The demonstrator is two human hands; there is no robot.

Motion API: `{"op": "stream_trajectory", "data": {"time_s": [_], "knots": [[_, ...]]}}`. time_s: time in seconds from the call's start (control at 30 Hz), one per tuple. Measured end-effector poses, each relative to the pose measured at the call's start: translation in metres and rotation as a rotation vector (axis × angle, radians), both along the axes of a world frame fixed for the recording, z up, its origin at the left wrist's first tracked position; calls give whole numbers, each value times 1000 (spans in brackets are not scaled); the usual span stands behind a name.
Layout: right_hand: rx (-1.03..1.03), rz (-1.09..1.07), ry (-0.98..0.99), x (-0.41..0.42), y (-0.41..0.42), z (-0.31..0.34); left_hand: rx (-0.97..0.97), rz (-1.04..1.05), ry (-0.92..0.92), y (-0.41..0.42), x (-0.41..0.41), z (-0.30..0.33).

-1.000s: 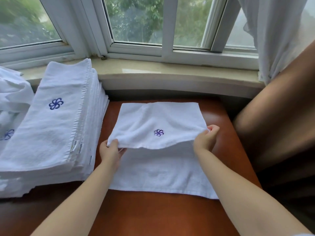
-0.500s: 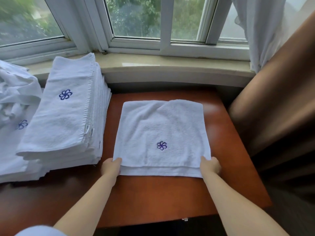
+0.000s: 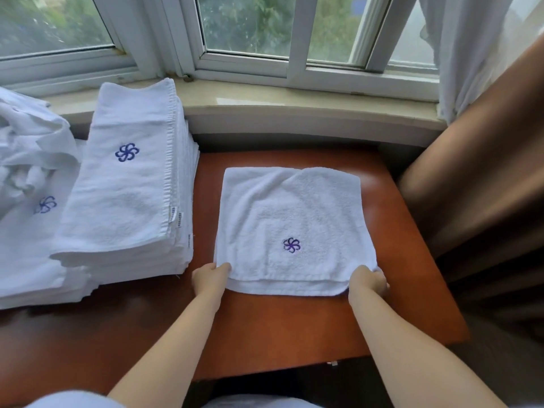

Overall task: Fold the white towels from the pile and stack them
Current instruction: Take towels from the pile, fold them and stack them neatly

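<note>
A white towel (image 3: pixel 294 213) with a small purple flower mark lies folded in half on the brown table (image 3: pixel 265 334). My left hand (image 3: pixel 210 276) grips its near left corner and my right hand (image 3: pixel 368 281) grips its near right corner, fingers tucked under the layers. To the left stands a tall stack of folded white towels (image 3: pixel 126 184) with a blue flower mark on top. Further left lies a loose pile of unfolded white towels (image 3: pixel 26 148).
A stone windowsill (image 3: pixel 294 110) and window frames run along the back. A brown curtain (image 3: pixel 471 172) hangs at the right beside a sheer white one (image 3: pixel 465 39). The table's near edge runs just below my forearms.
The upper half of the towel came down toward me onto the lower half. Both hands now hold the near corners, with the edges lined up.
</note>
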State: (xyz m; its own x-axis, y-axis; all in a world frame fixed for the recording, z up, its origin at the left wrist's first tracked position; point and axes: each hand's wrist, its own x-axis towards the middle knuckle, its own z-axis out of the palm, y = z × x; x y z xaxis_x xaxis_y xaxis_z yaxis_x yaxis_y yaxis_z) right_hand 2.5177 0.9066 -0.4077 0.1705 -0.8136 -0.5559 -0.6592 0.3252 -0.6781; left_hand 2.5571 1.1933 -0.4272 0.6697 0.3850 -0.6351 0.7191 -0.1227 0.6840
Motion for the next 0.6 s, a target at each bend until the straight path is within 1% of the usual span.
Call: {"op": "stream_trajectory", "data": {"time_s": [0.07, 0.1, 0.23, 0.3, 0.43, 0.57, 0.6], "knots": [[-31, -91, -71, 2, 3, 3, 86, -31, 76, 1, 0, 5], [-49, -93, -77, 2, 3, 4, 89, -6, 126, 2, 1, 7], [-139, -92, 31, -10, 1, 10, -71, 134, 214, 3, 4, 17], [-155, -82, 67, -14, 0, 11, -103, 144, 266, 3, 2, 23], [1, -63, 5, -17, -5, 6, -195, 108, 328, 0, -3, 33], [31, -15, -10, -23, -20, 5, -249, 123, 278, -1, -4, 38], [67, 8, -8, -22, -26, 1, -278, 136, 265, -1, -4, 41]]}}
